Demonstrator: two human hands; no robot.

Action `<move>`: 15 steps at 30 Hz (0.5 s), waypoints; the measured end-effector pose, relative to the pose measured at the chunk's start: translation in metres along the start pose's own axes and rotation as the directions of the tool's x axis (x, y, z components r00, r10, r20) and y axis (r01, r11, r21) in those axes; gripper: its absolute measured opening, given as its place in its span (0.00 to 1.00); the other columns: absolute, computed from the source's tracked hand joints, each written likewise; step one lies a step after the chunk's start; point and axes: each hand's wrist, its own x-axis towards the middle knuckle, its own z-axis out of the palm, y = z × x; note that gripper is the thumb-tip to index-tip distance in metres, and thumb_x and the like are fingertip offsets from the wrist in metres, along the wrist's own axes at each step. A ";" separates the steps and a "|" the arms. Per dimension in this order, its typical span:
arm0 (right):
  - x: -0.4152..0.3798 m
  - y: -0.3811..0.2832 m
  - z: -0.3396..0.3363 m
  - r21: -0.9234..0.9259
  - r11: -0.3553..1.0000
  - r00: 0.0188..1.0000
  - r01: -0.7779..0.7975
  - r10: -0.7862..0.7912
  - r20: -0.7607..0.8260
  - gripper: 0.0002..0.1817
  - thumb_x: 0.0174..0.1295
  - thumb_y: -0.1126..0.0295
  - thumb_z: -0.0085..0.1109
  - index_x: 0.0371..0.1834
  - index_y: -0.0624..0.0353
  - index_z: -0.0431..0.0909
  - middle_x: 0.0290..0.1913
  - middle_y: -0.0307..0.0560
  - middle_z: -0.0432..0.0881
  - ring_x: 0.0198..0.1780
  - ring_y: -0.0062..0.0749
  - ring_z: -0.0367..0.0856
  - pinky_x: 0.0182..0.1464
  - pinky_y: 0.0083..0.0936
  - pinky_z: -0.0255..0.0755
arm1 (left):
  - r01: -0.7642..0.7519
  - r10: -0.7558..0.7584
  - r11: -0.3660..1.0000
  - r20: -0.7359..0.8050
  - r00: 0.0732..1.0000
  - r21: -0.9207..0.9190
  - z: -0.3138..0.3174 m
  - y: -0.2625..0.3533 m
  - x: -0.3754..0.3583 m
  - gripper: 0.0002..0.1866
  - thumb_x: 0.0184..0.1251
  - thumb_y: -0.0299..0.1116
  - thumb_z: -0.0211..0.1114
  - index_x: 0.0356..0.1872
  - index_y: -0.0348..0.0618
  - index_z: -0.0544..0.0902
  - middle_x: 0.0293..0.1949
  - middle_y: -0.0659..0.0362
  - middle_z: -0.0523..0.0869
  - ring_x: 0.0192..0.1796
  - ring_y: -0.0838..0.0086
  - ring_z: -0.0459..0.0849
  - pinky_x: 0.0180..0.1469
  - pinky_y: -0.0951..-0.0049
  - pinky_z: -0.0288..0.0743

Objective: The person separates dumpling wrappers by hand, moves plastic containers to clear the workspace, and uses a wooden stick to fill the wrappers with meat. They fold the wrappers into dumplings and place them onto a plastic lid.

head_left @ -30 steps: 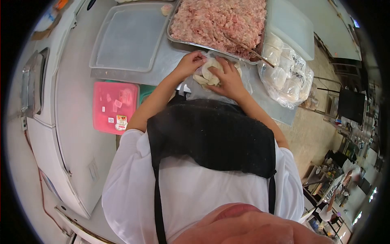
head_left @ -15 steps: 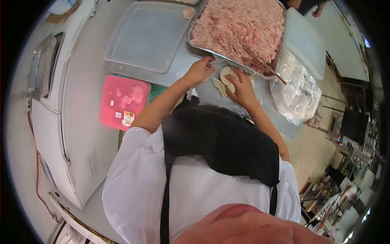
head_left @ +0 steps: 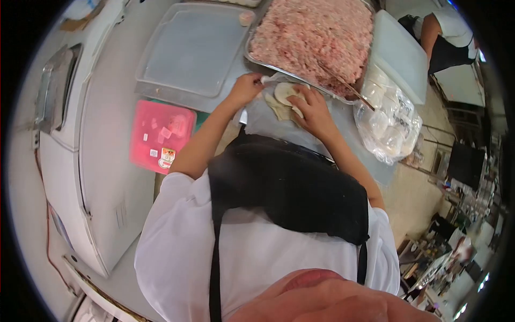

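Observation:
Round, pale dough wrappers (head_left: pixel 283 94) lie in a loose stack on a clear plastic bag (head_left: pixel 260 119) in front of me. My right hand (head_left: pixel 314 111) is closed on the wrappers, its fingers curled over their right side. One wrapper at the lower left of the stack hangs folded and uneven. To the left, my left hand (head_left: pixel 247 89) pinches a whitish edge of the plastic bag, fingers together. Just beyond both hands stands a metal tray (head_left: pixel 289 72) heaped with ground meat (head_left: pixel 314 40). A thin stick-like utensil (head_left: pixel 360 97) rests on the meat, its end over the tray's near right corner.
A translucent lid (head_left: pixel 185 51) lies on the metal table at the left, above a pink-lidded container (head_left: pixel 161 134). On the right are a bag of more wrappers (head_left: pixel 389 121) and a whitish translucent panel (head_left: pixel 399 56). Another person (head_left: pixel 448 40) stands at the far right.
Both my hands have shifted left, the right one along with the wrappers. My left hand's fingers have closed on the bag's edge. The other person shows more at the upper right.

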 end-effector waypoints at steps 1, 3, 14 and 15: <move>-0.002 0.000 0.003 -0.034 0.999 1.000 -0.002 0.002 0.007 0.27 0.53 0.65 0.66 0.59 0.45 0.74 0.67 0.50 0.67 0.63 0.53 0.67 0.64 0.47 0.63 | 0.006 -0.005 1.000 0.010 1.000 -0.029 -0.002 -0.002 0.000 0.16 0.58 0.34 0.67 0.46 0.40 0.84 0.37 0.50 0.85 0.38 0.51 0.83 0.44 0.62 0.77; -0.006 0.001 0.016 -0.113 0.993 1.000 -0.014 0.017 0.023 0.29 0.53 0.62 0.65 0.62 0.44 0.72 0.69 0.50 0.65 0.65 0.53 0.65 0.66 0.48 0.60 | 0.007 -0.005 0.994 -0.014 1.000 0.106 -0.012 0.013 -0.003 0.16 0.58 0.31 0.65 0.48 0.39 0.83 0.41 0.51 0.84 0.42 0.58 0.83 0.46 0.65 0.77; -0.001 -0.015 -0.072 0.070 0.997 1.000 0.024 -0.023 -0.019 0.26 0.55 0.63 0.65 0.59 0.51 0.75 0.62 0.52 0.72 0.61 0.51 0.71 0.62 0.43 0.67 | -0.377 0.375 0.926 0.115 0.920 -0.013 -0.002 0.091 -0.036 0.09 0.62 0.26 0.61 0.42 0.38 0.81 0.40 0.53 0.80 0.44 0.59 0.80 0.46 0.65 0.74; 0.000 -0.013 -0.079 0.074 0.997 0.998 0.013 -0.009 -0.057 0.24 0.56 0.64 0.65 0.57 0.52 0.76 0.60 0.52 0.74 0.60 0.50 0.73 0.60 0.41 0.69 | -0.432 0.432 0.902 0.124 0.894 -0.025 0.006 0.089 -0.035 0.08 0.62 0.26 0.61 0.42 0.38 0.81 0.39 0.53 0.80 0.44 0.59 0.80 0.46 0.65 0.74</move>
